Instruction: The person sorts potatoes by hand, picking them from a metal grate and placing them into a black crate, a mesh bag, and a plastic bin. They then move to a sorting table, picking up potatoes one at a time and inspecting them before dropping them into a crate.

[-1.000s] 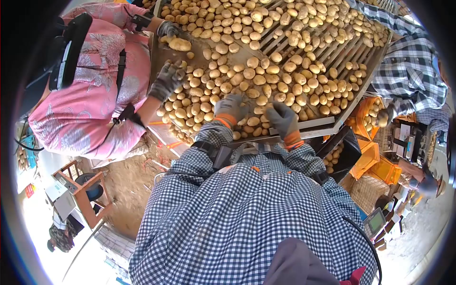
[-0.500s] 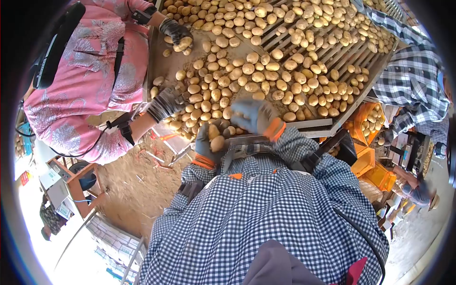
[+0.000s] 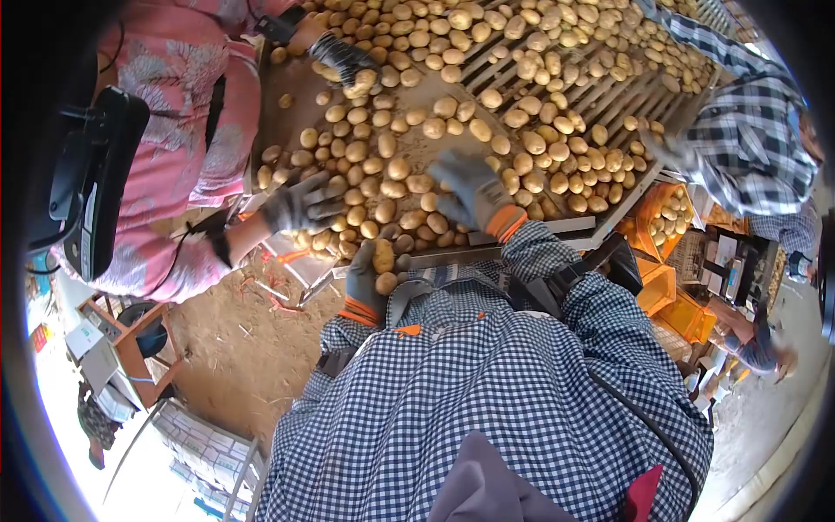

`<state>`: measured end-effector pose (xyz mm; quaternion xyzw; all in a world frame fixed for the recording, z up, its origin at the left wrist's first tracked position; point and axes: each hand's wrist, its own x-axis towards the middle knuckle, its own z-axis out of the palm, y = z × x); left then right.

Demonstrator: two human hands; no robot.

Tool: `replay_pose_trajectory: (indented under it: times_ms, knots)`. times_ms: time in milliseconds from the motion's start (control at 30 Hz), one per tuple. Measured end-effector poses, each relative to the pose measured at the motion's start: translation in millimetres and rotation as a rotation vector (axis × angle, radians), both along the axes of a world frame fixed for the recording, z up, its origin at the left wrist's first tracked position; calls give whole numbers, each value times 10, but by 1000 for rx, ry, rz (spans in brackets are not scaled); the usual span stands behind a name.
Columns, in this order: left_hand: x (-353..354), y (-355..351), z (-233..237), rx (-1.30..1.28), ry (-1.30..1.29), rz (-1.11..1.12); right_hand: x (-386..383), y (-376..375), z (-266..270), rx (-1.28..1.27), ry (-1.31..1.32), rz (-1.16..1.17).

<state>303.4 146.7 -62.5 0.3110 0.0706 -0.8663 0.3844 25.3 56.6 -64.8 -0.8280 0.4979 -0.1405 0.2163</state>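
Potatoes [image 3: 396,168] lie loose across a metal sorting table [image 3: 426,148], thinning to bare patches near its middle and crowding together along the near edge. On the far side they rest over a section of parallel slats [image 3: 513,78].

The person's left hand [image 3: 361,280], in a grey glove with an orange cuff, is at the near edge, curled around two potatoes [image 3: 384,257] – one above the other against the fingers. The right hand [image 3: 477,193], gloved alike, is over the table with fingers spread and no potato visible in its grasp; whether its fingertips touch the nearest potatoes cannot be told.

To the left, a co-worker in pink [image 3: 187,113] has one striped glove [image 3: 341,59] at a potato on the far side and the other glove [image 3: 300,206] open beside the pile. To the right stands a co-worker in plaid [image 3: 748,130] – the near hand blurred at the table's edge. Below it, an orange bag [image 3: 642,228] holds more potatoes, above orange crates [image 3: 657,289].
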Motion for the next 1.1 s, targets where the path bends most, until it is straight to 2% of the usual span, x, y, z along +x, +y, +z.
replay_pose_trajectory:
  times_ms: [67, 100, 133, 167, 200, 233, 300, 333, 367, 433, 500, 567, 633, 667, 733, 800, 867, 900, 933, 967, 1000, 1033, 1100]
  knots:
    - [-29, -79, 220, 10, -88, 1, -410, -100, -45, -255, -59, -462]
    - [-5, -82, 172, 51, -40, 29, -622, -105, -67, -350, 55, -713]
    - [11, -82, 131, 28, 7, 32, -909, -115, -169, -425, 220, -856]
    - [41, -62, 114, 10, 46, 44, -1144, -95, -192, -320, 410, -956]
    - [40, -44, 118, 15, 8, 46, -1283, -56, -189, -125, 476, -974]
    - [27, -38, 131, 21, -35, 51, -1336, -24, -391, -151, 474, -1006]
    - [39, -29, 121, 19, -50, 27, -1165, -57, -433, -18, 602, -1025]
    - [16, -5, 40, 24, -22, 30, -1028, -99, -316, 44, 515, -990]
    - [-16, 6, -11, 30, 8, 29, -861, -102, -304, 54, 508, -984]
    - [-24, -16, -7, 0, 24, 3, -520, -168, -302, -110, 579, -831]
    - [-174, -109, 105, 24, 103, -21, -419, -201, -517, -151, 384, -699]
    - [-230, -158, 88, -13, 96, -45, -217, -155, -615, 22, 227, -543]
    - [-250, -235, 79, 29, 271, -75, -150, -58, -289, -180, -2, -283]
    - [-271, -236, 111, 4, 220, -70, -259, -3, -75, -185, 18, -303]
    - [-279, -230, 166, -31, 182, -49, -488, 92, 276, -112, -141, -484]
    - [-253, -217, 160, -43, 208, -58, -1020, 234, 64, -294, -24, -786]
    - [-184, -201, 135, -59, 213, -80, -1382, 408, 45, -256, 286, -1058]
    - [-166, -174, 97, -65, 213, -80, -1360, 444, -50, -261, 284, -1058]
    - [-170, -162, 88, -59, 185, -75, -1330, 494, -186, -88, 334, -1087]
    - [-190, -165, 108, -53, 157, -72, -1210, 484, -96, 87, 383, -1111]
    - [-215, -171, 126, -52, 158, -73, -1046, 440, -10, 302, 423, -1008]
    - [-263, -181, 181, -51, 152, -75, -854, 452, 43, 302, 423, -1008]
    - [-316, -199, 217, -52, 141, -79, -516, 472, 81, 120, 375, -845]
